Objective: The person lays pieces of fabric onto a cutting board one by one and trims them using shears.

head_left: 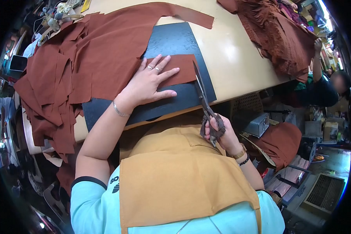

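My left hand lies flat with its fingers spread, pressing on a rectangular strip of reddish-brown fabric. Under the strip is a dark cutting board on the table. My right hand grips a pair of scissors, whose handles look wrapped in dark cloth. The blades point up and away from me, with their tips at the strip's right end. Whether they touch the fabric I cannot tell. Left of my hand, a large sheet of the same fabric covers part of the board.
Loose brown pieces hang over the table's left edge. A thick pile of brown strips lies at the far right, with another person's hand at its edge. Brushes stand at the back left. A metal box sits below the table's right side.
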A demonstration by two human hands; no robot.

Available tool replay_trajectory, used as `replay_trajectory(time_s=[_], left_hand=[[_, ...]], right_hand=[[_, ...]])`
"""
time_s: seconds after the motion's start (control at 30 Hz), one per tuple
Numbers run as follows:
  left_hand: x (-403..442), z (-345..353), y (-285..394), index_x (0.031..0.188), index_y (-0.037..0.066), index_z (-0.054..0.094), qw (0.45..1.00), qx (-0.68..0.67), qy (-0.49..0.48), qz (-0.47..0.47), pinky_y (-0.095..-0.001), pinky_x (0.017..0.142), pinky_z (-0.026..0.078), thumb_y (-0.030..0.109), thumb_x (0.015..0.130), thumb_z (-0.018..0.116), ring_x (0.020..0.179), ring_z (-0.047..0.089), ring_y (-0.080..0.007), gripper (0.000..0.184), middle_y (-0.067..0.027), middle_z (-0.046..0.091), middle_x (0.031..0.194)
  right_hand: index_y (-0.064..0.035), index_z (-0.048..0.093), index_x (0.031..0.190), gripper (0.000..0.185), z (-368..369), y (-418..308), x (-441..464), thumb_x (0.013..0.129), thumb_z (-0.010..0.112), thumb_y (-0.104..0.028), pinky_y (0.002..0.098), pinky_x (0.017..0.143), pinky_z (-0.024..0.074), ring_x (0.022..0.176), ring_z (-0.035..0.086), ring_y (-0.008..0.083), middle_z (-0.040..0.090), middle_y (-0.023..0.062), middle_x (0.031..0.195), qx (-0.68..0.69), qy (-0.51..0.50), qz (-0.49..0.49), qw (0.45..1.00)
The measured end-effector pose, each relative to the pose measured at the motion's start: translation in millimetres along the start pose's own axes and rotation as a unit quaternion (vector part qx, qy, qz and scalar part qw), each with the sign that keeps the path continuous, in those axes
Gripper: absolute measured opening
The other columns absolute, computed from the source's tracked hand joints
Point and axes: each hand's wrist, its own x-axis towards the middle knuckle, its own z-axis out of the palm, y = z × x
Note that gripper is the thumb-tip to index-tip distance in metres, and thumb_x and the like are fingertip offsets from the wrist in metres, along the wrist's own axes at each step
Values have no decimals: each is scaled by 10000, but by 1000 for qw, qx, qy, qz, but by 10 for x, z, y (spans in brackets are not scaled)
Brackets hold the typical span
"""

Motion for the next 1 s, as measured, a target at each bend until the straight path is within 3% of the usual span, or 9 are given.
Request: replay_trajectory(time_s=[0.13,0.33,1.0], left_hand=[[-3,27,32,1424,228,456,1000,-8,27,14,-601,1124,181,687,849,495,1422,241,-390,737,-186,301,1529],[-3,13,20,1450,230,419,1000,-16,9,2,-598,1138,145,687,839,511,1438,206,-380,768,-160,258,1557],[-2,22,90,1444,248,428,999,-18,-6,31,-622,1121,169,743,784,530,1435,215,-381,831,-150,259,1557]], right_hand=[[-46,567,878,157,45,-23,54,944,586,-188,234,557,476,585,563,100,576,22,692,4,19,4,1000],[-45,580,908,179,-13,20,-53,948,610,-216,236,565,487,591,571,95,582,19,699,-35,19,-2,999],[-39,582,915,223,23,37,112,945,631,-254,224,556,471,587,565,87,592,16,693,-7,19,-35,999]])
